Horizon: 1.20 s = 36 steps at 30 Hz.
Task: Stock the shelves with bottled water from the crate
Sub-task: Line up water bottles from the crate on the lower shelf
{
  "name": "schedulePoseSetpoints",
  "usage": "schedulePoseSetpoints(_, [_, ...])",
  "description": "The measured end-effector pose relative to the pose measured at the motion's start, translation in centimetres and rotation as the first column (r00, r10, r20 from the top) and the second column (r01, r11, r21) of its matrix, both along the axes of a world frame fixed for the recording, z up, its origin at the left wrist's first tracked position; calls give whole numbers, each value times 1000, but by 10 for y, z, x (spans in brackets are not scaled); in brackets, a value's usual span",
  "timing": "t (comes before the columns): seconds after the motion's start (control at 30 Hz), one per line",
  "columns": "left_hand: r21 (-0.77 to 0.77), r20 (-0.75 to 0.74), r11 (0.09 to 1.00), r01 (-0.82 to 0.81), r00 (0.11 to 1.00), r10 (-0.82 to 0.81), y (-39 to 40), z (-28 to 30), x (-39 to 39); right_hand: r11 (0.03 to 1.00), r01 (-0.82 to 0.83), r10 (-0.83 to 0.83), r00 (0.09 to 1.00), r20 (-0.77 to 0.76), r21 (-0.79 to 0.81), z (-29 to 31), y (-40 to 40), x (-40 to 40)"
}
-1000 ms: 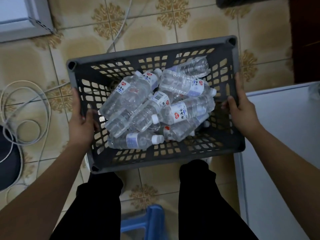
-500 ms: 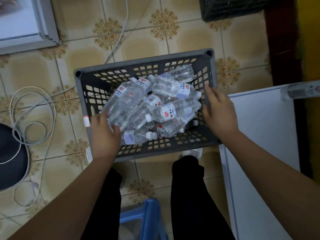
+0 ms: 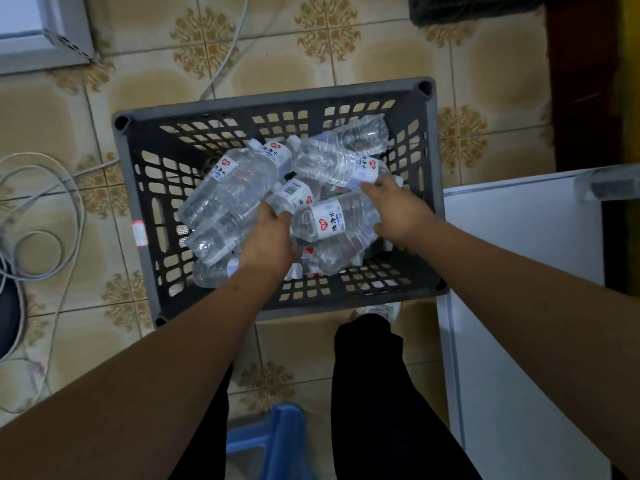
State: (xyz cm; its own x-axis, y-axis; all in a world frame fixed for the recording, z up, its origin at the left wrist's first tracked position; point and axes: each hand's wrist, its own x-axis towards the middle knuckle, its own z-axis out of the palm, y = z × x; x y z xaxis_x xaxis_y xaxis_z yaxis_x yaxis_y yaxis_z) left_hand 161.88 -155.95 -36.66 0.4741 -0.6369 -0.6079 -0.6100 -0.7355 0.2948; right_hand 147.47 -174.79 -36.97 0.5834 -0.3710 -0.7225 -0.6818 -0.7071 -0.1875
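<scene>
A grey slatted plastic crate [image 3: 270, 98] stands on the tiled floor in front of my legs. Several clear water bottles [image 3: 235, 181] with white and red labels lie jumbled inside it. My left hand [image 3: 268, 240] is down among them, its thumb against a bottle with a barcode label [image 3: 294, 195]; its fingers are hidden under the palm. My right hand [image 3: 398, 209] reaches in from the right with fingers spread, over a labelled bottle [image 3: 327, 221] and touching another bottle [image 3: 332, 164] behind it. No bottle is lifted.
A white cabinet top [image 3: 519, 237] sits close against the crate's right side. A blue stool [image 3: 270, 441] is between my legs. Loose white cables [image 3: 45, 209] coil on the floor at left. A white appliance corner [image 3: 41, 39] is top left, a dark crate [image 3: 467, 8] top right.
Both hands let go of the crate's sides and moved inward onto the bottles. The crate came to rest lower, on the floor.
</scene>
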Motion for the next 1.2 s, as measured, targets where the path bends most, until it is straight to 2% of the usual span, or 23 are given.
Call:
schedulePoseSetpoints(0.13, [60,51,998,5,999,-9,-12,-3,2,998,47,-47,999,-7,-29,-13,1,5])
schedulePoseSetpoints(0.3, [-19,-145,1000,-14,989,11,-17,28,33,995,100,-100,995,-30,5,11,13,-10])
schedulePoseSetpoints(0.47, [-103,-390,990,97,911,-130,-47,102,76,926,296,-293,955,-50,233,91,29,-25])
schedulePoseSetpoints(0.53, [-130,-490,990,62,863,-119,-61,132,84,835,412,-410,908,-89,363,132,39,-28])
schedulePoseSetpoints(0.63, [-117,-685,966,-232,723,91,-75,158,78,539,561,-635,760,-134,628,173,61,-33])
schedulePoseSetpoints(0.73, [-170,-800,870,-463,580,153,-84,164,57,311,626,-838,535,-104,715,187,87,-29])
schedulePoseSetpoints(0.8, [-198,-852,811,-551,505,135,-88,156,35,233,655,-939,344,-10,719,177,102,-27])
schedulePoseSetpoints(0.87, [-220,-891,789,-574,448,77,-92,136,8,226,690,-974,178,142,687,155,110,-30])
schedulePoseSetpoints(0.93, [-261,-916,787,-559,400,-21,-99,113,-20,285,750,-945,117,304,597,129,110,-43])
schedulePoseSetpoints(1.03, [-291,-936,789,-541,331,-119,-122,81,-61,376,784,-889,153,432,494,98,98,-80])
schedulePoseSetpoints(1.1, [-312,-931,792,-524,334,-147,-142,69,-87,394,777,-879,163,448,491,89,84,-109])
schedulePoseSetpoints(1.2, [-282,-949,809,-516,277,-154,-175,54,-123,440,762,-851,184,492,475,85,59,-154])
